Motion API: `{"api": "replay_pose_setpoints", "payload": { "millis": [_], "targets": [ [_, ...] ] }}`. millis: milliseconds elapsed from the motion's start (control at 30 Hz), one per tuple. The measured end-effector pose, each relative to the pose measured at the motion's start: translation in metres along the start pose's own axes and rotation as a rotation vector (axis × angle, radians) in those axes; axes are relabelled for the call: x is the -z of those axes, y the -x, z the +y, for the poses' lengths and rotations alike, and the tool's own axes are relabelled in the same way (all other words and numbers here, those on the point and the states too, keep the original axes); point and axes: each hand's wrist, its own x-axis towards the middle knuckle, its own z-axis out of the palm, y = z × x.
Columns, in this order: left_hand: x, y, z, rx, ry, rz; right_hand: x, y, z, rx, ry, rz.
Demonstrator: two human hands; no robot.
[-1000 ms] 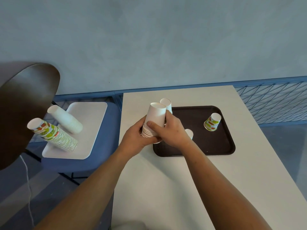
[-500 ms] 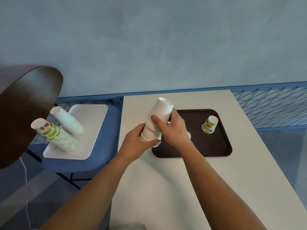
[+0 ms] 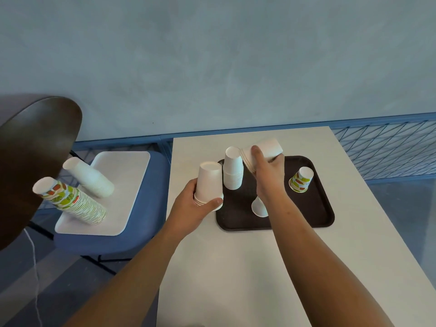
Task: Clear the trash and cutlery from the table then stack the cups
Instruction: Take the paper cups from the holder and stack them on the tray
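My left hand [image 3: 192, 208] grips a short stack of upside-down white paper cups [image 3: 209, 182] at the dark tray's left edge. My right hand [image 3: 267, 175] holds a second white cup stack [image 3: 264, 151], tilted on its side above the dark brown tray [image 3: 313, 213]. Between the two stands another inverted white cup stack [image 3: 233, 169] on the tray. A single white cup [image 3: 259, 207] lies on the tray, partly hidden by my right forearm. One printed green-and-orange cup [image 3: 301, 180] stands upside down at the tray's right side.
The white table [image 3: 236, 267] ends at its left edge beside a blue chair [image 3: 151, 204]. A white tray [image 3: 127, 185] on the chair holds a tall white cup stack [image 3: 89, 177] and a printed cup stack [image 3: 70, 200]. A dark round tabletop [image 3: 30, 156] sits far left, blue fencing behind.
The stack both hands held together has been split. My right hand carried the upper part up and to the right, tilting it sideways; my left hand keeps the lower part and moved left.
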Motion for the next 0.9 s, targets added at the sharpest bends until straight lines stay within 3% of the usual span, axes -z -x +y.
{"api": "replay_pose_setpoints", "payload": {
  "millis": [167,300,567,800,900],
  "targets": [
    [0.004,-0.015,-0.008,0.014,0.021,0.013,-0.032,-0.030,0.000,0.302,0.355,0.017],
    [0.008,-0.025,-0.012,0.018,0.030,0.026,-0.049,-0.047,0.016,0.422,0.611,-0.078],
    [0.010,-0.038,-0.017,0.000,0.043,0.039,-0.042,-0.065,0.063,0.280,0.807,-0.171],
    [0.003,-0.050,-0.005,-0.013,0.080,0.040,-0.034,-0.068,0.056,0.226,0.902,-0.273],
    [-0.002,-0.063,0.008,-0.029,0.102,0.031,-0.019,-0.055,0.046,0.254,0.837,-0.217]
  ]
}}
